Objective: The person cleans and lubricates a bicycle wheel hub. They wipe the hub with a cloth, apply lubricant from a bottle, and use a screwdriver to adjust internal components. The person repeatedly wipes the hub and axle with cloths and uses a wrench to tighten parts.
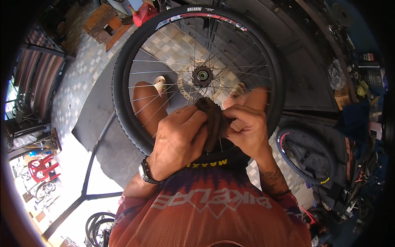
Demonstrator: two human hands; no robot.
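Note:
A bicycle wheel with a black knobbly tyre [121,88] leans in front of my body, between my legs. Its hub [202,75] and perforated disc rotor [184,79] face up toward me. Over the wheel's near side, both hands grip a dark, crumpled rag [213,117]. My left hand [180,131], with a watch on its wrist, has its fingers curled into the cloth. My right hand [250,126] pinches the rag's other side between thumb and bent fingers. Folds of the rag hide some fingertips, and the hands cover part of the spokes.
On the right lies a second wheel [306,154]. A wooden stool [103,24] and a red container [144,15] stand beyond the wheel. Dark matting [96,123] covers part of the tiled floor. A red chair [43,168] is at far left.

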